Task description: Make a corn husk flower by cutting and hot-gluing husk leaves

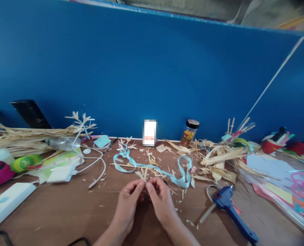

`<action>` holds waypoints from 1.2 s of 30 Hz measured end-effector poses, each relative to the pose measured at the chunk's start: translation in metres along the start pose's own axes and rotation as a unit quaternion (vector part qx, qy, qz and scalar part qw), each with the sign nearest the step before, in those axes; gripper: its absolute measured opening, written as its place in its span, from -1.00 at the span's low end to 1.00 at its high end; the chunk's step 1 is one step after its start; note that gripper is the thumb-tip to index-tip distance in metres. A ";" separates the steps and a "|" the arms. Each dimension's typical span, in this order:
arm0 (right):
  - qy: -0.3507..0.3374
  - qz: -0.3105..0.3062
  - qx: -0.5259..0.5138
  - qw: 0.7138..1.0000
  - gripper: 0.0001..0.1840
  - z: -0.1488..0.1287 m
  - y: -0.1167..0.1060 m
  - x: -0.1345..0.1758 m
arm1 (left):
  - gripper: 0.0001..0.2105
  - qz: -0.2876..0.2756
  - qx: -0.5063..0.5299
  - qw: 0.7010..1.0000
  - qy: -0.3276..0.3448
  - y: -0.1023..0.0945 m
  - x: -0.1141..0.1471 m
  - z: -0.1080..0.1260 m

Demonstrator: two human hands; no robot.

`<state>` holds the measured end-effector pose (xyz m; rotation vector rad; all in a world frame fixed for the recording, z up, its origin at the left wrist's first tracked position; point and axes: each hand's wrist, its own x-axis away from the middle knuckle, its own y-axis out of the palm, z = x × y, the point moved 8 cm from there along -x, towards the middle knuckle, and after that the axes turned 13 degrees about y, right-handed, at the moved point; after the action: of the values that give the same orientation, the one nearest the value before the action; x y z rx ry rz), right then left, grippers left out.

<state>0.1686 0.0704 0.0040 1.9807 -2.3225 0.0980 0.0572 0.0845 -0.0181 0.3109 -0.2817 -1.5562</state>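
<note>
My left hand [131, 196] and my right hand [158, 196] meet above the middle of the brown table, thumbs and fingertips pinched close together. Between them they grip a small fan of pale dried husk petals [142, 175], whose tips stick up past my fingers; its lower end is hidden. Just beyond lies a loose light-blue ribbon [153, 166], curling from left to right. At the ribbon's left end rests a husk flower [126, 145]. Small husk scraps [150, 158] are scattered around my hands.
A blue glue gun [226, 201] lies at right, near a heap of dried husks [221, 160]. A jar with a black lid [190, 132] leans at the back. Leftward are a white charger [61, 173] with its cable and a power strip [10, 205]. A blue wall [152, 68] rises behind.
</note>
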 end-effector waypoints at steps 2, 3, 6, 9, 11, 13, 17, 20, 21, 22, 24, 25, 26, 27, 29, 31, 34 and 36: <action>0.000 -0.010 0.001 1.000 -0.82 -0.003 0.002 0.001 | -0.79 0.000 -0.007 1.000 0.013 -0.001 -0.001 0.001; 0.001 -0.014 -0.001 1.000 -0.82 -0.004 0.002 0.001 | -0.79 -0.004 -0.011 1.000 0.016 -0.001 -0.001 0.000; -0.006 -0.014 0.001 1.000 -0.83 -0.006 0.002 0.001 | -0.80 -0.009 -0.020 1.000 0.015 -0.002 -0.002 -0.002; -0.011 -0.014 0.011 1.000 -0.83 -0.007 0.003 0.002 | -0.82 -0.018 -0.014 1.000 0.005 -0.002 -0.002 -0.005; -0.012 -0.014 0.018 1.000 -0.82 -0.008 0.005 0.003 | -0.82 -0.025 0.000 1.000 -0.008 0.000 -0.001 -0.005; -0.012 -0.009 0.030 0.999 -0.82 -0.008 0.005 0.005 | -0.82 -0.021 0.017 0.999 -0.022 0.002 0.000 -0.005; -0.012 0.003 0.051 0.999 -0.81 -0.009 0.004 0.007 | -0.82 -0.006 0.040 0.999 -0.033 0.002 0.001 -0.004; -0.013 0.001 0.054 0.998 -0.81 -0.007 0.005 0.006 | -0.84 -0.014 0.048 0.998 -0.032 0.004 0.001 -0.003; -0.014 -0.001 0.054 0.998 -0.81 -0.007 0.005 0.006 | -0.85 -0.018 0.049 0.998 -0.029 0.004 0.000 -0.002; -0.014 -0.004 0.054 0.998 -0.81 -0.005 0.006 0.006 | -0.85 -0.022 0.051 0.998 -0.026 0.005 0.000 -0.002; -0.013 -0.012 0.050 0.999 -0.80 -0.002 0.007 0.005 | -0.86 -0.022 0.055 0.998 -0.019 0.005 -0.001 -0.002; -0.012 -0.017 0.045 0.999 -0.80 -0.001 0.008 0.005 | -0.86 -0.021 0.056 0.998 -0.017 0.005 -0.001 -0.002; -0.011 -0.020 0.042 0.999 -0.80 0.001 0.008 0.004 | -0.86 -0.020 0.055 0.998 -0.015 0.005 -0.001 -0.002; -0.010 -0.021 0.040 0.999 -0.79 0.002 0.008 0.004 | -0.86 -0.019 0.052 0.998 -0.015 0.005 -0.001 -0.002; -0.010 -0.019 0.037 0.999 -0.80 0.004 0.007 0.004 | -0.85 -0.015 0.042 0.999 -0.021 0.004 -0.001 -0.003; -0.009 -0.010 0.035 0.999 -0.80 0.004 0.005 0.003 | -0.83 -0.013 0.035 0.999 -0.032 0.004 0.000 -0.005; -0.009 -0.001 0.031 0.999 -0.79 0.003 0.004 0.003 | -0.79 -0.009 0.037 0.998 -0.045 0.004 0.001 -0.006; -0.011 0.000 0.031 0.999 -0.79 0.002 0.004 0.003 | -0.78 -0.004 0.040 0.998 -0.045 0.003 0.001 -0.007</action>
<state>0.1641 0.0676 0.0026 2.0199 -2.3615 0.1513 0.0622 0.0841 -0.0234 0.3057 -0.4152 -1.5712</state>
